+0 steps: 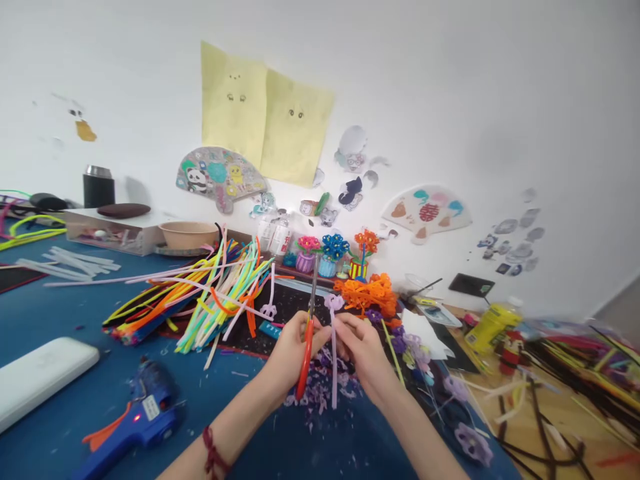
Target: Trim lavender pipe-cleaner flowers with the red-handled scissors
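Note:
My left hand [290,350] is closed around red-handled scissors [307,347], whose blades point up toward the wall. My right hand [363,350] pinches a lilac pipe cleaner [333,347] held upright, with a small curled flower shape at its top. The two hands are close together above a black cutting mat [280,307]. Purple fuzzy trimmings [320,390] lie on the mat just below my hands. A red cord is tied around my left wrist.
A heap of coloured pipe cleaners [200,293] lies left of the hands. A blue glue gun [135,420] and a white case [40,377] lie at front left. Orange flowers [367,293], small potted pipe-cleaner flowers [333,257] and a yellow bottle [493,323] stand behind and right.

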`<act>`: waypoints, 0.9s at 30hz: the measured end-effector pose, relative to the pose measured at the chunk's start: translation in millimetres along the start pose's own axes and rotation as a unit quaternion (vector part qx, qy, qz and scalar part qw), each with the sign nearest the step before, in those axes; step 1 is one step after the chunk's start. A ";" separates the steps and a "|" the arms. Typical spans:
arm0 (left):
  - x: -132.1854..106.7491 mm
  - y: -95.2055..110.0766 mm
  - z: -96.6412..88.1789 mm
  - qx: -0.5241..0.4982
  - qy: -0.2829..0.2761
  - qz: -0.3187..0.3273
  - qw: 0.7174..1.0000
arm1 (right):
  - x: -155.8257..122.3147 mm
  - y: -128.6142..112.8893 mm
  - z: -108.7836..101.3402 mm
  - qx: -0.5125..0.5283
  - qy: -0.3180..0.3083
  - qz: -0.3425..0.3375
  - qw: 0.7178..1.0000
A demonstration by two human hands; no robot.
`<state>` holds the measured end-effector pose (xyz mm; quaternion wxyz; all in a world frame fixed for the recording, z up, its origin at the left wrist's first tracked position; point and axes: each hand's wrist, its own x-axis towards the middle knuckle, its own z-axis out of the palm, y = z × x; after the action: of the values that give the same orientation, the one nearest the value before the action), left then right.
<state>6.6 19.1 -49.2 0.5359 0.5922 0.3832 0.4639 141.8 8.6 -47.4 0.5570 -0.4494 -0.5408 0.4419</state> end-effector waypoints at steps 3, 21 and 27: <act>-0.5 3.5 -0.4 -0.041 -0.012 -0.003 0.999 | -4.7 0.7 2.9 0.033 0.014 0.002 0.999; -13.0 30.6 -8.6 -0.097 -0.131 -0.079 0.983 | -3.2 -10.8 -25.4 -0.236 0.004 -0.178 0.955; -15.5 29.1 -4.5 -0.095 -0.130 -0.074 0.984 | -2.4 -8.0 -26.3 -0.208 0.008 -0.166 0.964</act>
<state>-3.3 1.7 -22.6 0.6676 0.5644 0.3071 0.3760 168.1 4.0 -40.4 0.5212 -0.4630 -0.6830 0.2178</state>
